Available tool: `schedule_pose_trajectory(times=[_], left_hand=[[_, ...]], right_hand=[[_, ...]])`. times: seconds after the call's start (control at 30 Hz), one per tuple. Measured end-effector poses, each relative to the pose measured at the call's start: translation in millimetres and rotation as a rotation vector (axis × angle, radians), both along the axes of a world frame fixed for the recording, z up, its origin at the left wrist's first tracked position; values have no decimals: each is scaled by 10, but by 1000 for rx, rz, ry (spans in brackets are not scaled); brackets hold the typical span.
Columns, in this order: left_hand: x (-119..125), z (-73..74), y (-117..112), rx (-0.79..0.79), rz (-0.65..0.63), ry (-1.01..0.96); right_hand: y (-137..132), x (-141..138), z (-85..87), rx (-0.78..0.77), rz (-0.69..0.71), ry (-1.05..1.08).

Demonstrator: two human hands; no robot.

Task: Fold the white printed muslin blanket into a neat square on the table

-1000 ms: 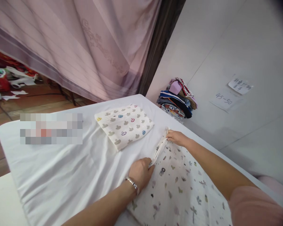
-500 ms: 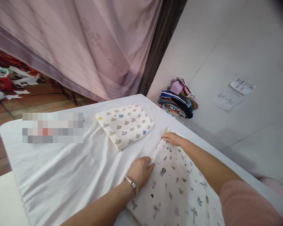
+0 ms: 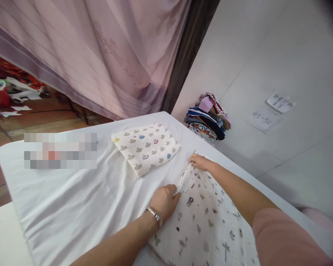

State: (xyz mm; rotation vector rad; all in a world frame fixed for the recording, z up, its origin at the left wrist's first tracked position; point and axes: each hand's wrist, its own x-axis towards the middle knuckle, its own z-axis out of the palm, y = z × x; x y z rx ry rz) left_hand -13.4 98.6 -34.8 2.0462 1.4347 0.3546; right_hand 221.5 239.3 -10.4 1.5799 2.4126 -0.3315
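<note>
**Both hands on the leading edge of a printed cloth**

A printed cloth (image 3: pixel 208 221), white with small scattered motifs, lay flat on the near right part of the desk (image 3: pixel 72 199), which was covered by a creased white sheet. Its visible length ran from the person's body out toward the far side of the desk, and it passed out of view at the bottom. The bunched far edge lay crosswise, slanting from lower left to upper right.

The left hand (image 3: pixel 163 201), with a metal bracelet (image 3: pixel 154 216) at the wrist, had its grip closed on the near end of that edge. The right hand (image 3: pixel 199 162), reaching from a pink sleeve (image 3: pixel 288 240), pinched the far corner of the same edge. The edge was stretched between the two hands.

Just beyond it, apart from the hands, a folded cloth (image 3: pixel 147 147) with a small repeated print rested on the sheet. Past the desk's far corner, a pile of clothes (image 3: pixel 207 118) sat against the pale wall, near two paper notes (image 3: pixel 280 102). A pink curtain (image 3: pixel 100 55) hung behind.
</note>
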Motion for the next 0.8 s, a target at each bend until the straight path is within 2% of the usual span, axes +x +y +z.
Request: schedule_pose_trajectory(times=[0.3, 0.5, 0.57, 0.8], left_hand=[[-8, -22, 6, -10, 1, -31], [-44, -37, 48, 22, 53, -74], [-63, -28, 65, 38, 62, -37], [-108, -34, 96, 84, 29, 154]], right_hand=[[-53, 43, 90, 4, 0, -44], [71, 42, 203, 53, -2, -3], [116, 4, 177, 75, -11, 12], [187, -74, -74, 65, -10, 40]])
